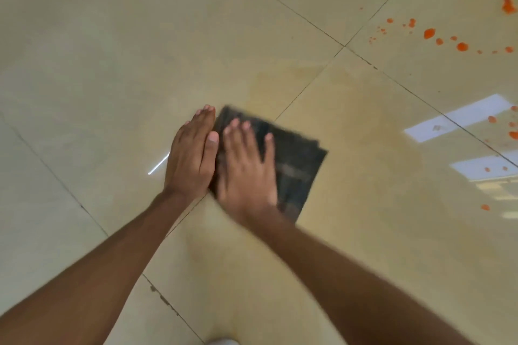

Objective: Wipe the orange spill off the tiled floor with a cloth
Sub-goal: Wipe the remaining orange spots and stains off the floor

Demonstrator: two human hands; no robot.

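While left hand (190,157) flanks cloth (294,165), right hand (246,165) presses flat.

One camera, worn on the person's head, looking down at the floor.

It sits high above the tiled floor (117,45) and points forward and down, so both bare arms reach out from the bottom edge. The left hand (190,157) and right hand (246,168) lie near the middle, close to the lens. The picture is wide and bends a little at the edges. There is no second view to share anything with.
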